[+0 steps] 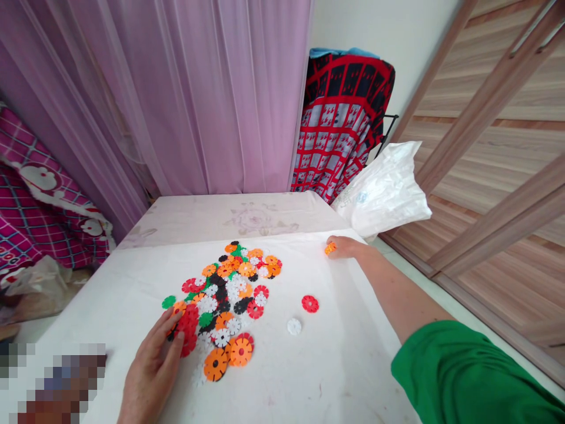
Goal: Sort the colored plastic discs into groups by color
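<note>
A loose heap of notched plastic discs (223,288) in orange, red, white, black and green is spread across the white-covered table. My left hand (152,365) rests at the heap's near left edge, thumb and fingers apart, touching or close beside some red discs (189,330). Far to the right, near the table's edge, my right hand (342,247) is closed on orange notched discs (330,248); how many is unclear. Between the heap and my right arm lie a single red disc (310,304) and a single white disc (294,326).
A white plastic bag (388,191) stands beyond the table's right corner. Behind it is a red and black patterned cloth (338,123). Purple curtains (220,100) hang at the back, and a wooden wardrobe (494,159) stands at the right. The table's cover (282,388) has faint marks.
</note>
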`<state>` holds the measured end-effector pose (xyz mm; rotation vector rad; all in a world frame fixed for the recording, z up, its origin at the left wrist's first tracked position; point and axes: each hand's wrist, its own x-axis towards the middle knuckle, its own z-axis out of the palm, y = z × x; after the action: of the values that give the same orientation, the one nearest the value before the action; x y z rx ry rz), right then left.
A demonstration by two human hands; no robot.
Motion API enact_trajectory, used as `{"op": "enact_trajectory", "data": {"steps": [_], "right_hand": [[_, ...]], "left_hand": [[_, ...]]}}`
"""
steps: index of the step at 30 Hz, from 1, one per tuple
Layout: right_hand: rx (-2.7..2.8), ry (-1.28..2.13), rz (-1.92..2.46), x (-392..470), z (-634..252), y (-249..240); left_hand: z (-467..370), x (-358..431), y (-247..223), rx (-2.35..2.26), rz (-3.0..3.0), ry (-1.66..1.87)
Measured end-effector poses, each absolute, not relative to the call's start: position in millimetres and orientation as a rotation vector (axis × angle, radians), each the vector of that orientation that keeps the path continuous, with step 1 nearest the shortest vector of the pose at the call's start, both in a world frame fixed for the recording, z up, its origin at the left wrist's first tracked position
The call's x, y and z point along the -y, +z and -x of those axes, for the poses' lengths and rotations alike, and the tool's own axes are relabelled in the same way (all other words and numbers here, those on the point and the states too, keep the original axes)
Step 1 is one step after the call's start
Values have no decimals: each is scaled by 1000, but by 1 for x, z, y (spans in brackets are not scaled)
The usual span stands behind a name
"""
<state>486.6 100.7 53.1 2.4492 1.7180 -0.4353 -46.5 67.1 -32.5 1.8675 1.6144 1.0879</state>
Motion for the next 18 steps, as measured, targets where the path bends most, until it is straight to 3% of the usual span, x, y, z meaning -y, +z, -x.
{"op": "enact_trajectory", "data": {"steps": [18], "right_hand": [[-1688,-595,-2587,-104,-490,58]], "left_hand": [[45,-66,-31,-1642,-1860,1090]]}}
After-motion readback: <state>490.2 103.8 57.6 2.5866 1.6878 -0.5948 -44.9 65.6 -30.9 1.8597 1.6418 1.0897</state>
